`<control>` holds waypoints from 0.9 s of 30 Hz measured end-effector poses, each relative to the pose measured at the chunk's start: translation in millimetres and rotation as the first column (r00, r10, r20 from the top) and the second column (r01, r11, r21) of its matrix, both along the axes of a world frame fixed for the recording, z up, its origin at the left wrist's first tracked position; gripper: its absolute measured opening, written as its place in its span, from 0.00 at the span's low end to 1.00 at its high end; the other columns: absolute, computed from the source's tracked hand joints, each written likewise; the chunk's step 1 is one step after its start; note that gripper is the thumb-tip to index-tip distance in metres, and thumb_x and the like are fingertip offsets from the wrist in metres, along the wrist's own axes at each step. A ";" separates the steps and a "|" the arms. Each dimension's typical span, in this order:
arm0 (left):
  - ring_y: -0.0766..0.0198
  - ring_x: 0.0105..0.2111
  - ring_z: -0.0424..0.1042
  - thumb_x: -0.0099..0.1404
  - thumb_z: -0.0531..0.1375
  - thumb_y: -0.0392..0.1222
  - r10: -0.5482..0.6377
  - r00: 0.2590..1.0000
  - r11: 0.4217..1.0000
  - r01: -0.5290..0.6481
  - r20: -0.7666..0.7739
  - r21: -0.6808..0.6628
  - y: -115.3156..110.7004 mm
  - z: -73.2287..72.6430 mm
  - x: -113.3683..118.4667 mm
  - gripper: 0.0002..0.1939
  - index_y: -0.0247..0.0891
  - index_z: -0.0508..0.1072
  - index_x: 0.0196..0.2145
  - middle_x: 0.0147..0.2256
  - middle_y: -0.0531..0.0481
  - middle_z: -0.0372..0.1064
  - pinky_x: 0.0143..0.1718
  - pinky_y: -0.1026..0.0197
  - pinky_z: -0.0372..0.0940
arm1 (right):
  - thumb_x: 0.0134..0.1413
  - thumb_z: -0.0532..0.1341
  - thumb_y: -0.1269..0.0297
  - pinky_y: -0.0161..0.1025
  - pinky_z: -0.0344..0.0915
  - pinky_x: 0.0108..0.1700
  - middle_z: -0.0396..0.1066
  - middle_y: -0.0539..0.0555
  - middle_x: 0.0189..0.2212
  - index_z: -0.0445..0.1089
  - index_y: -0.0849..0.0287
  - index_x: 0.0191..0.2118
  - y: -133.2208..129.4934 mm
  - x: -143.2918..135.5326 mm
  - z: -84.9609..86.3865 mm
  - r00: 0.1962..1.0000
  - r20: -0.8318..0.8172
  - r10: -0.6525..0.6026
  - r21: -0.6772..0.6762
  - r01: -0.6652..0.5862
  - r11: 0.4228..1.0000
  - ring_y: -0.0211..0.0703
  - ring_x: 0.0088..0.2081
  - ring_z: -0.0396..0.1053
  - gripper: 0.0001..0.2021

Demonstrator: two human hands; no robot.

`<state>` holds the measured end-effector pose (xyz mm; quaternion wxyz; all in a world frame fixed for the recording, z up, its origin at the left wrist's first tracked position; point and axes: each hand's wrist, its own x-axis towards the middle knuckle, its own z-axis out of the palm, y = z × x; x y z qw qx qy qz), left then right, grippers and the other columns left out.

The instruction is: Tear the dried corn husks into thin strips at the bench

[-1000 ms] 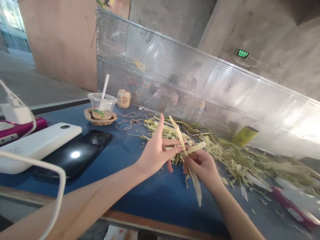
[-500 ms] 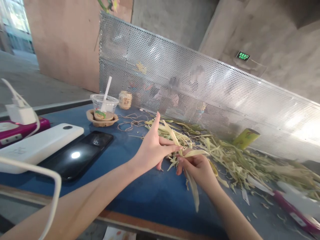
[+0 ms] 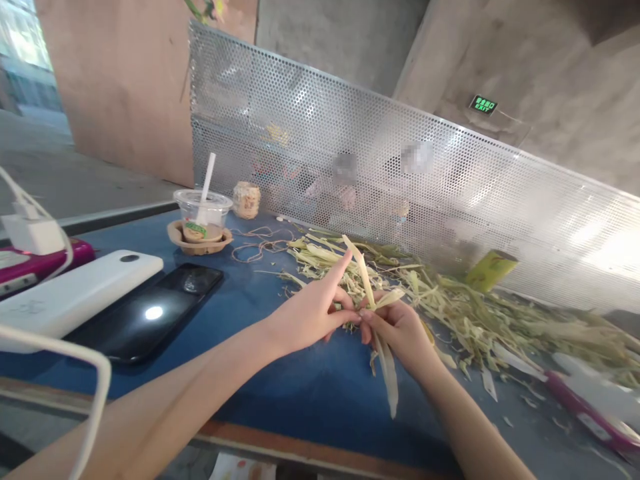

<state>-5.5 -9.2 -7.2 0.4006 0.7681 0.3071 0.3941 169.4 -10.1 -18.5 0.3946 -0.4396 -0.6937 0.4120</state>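
Note:
My right hand (image 3: 400, 330) pinches pale corn husk strips (image 3: 387, 373) between thumb and fingers. One end hangs below the fist, another stands up to the left, and a short end points right. Against it, my left hand (image 3: 320, 310) brings thumb and a finger together at the crossing of the strips, its index finger stretched out toward the upright end. What lies between the left fingertips is mostly hidden, though they seem to pinch the husk. Behind both hands spreads a heap of loose husks (image 3: 460, 317).
On the blue table (image 3: 300, 400) at left lie a black phone (image 3: 165, 307), a white power bank (image 3: 85, 287) and a cable. Further back are a plastic cup (image 3: 204, 217) in a cardboard holder, thin string (image 3: 260, 243) and a small woven jar (image 3: 247, 200). A perforated metal screen (image 3: 300, 113) stands behind.
My left thumb has slid down slightly to the right fingertips, and its index finger has tipped from upright toward the husk's raised end. The right hand keeps its hold.

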 end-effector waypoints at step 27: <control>0.54 0.48 0.66 0.61 0.54 0.39 0.058 0.998 0.947 -0.061 0.020 0.316 0.7 -7.9 4.7 0.40 0.42 0.33 0.62 0.46 0.43 0.68 0.51 0.47 0.58 | 0.51 0.56 0.50 0.26 0.47 0.08 0.68 0.52 0.11 0.69 0.68 0.46 -6.9 -4.5 0.3 0.966 -0.245 0.089 -0.165 -0.132 0.978 0.30 0.06 0.54 0.25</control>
